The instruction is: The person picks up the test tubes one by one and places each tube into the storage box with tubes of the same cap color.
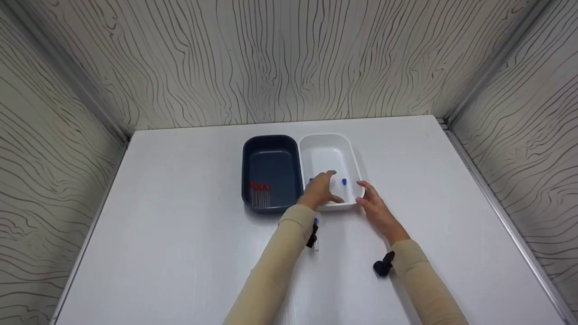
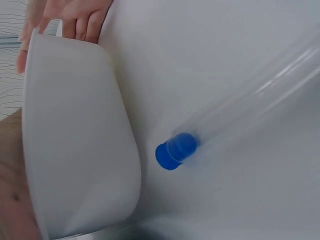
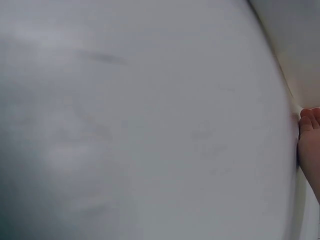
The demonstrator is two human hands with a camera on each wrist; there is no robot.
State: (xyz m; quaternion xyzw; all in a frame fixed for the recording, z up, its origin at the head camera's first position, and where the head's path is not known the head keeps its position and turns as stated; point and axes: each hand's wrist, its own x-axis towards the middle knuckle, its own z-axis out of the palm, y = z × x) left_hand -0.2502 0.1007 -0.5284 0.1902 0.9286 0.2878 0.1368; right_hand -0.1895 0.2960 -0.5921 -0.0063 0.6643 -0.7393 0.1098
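My left hand (image 1: pixel 317 189) reaches over the near rim into a white tray (image 1: pixel 328 139), its thumb and index finger spread apart inside. Two blue caps show in that tray: one cap (image 1: pixel 344 181) to the right of the hand, another cap (image 1: pixel 311 180) at its left edge. My right hand (image 1: pixel 378 212) grips the tray's near right corner, thumb and fingers on the rim. In the left wrist view, the tray's wall (image 2: pixel 82 135) partly covers the left hand. A clear tube with a blue cap (image 2: pixel 176 151) lies on the table in front of the tray.
Left of the white tray, touching its side, stands a dark blue tray (image 1: pixel 273 164). Several thin clear tubes with red caps (image 1: pixel 259 186) lie in its near part. Both trays rest on a white table (image 1: pixel 180 234), backed by a wood-grain patterned wall (image 1: pixel 266 67).
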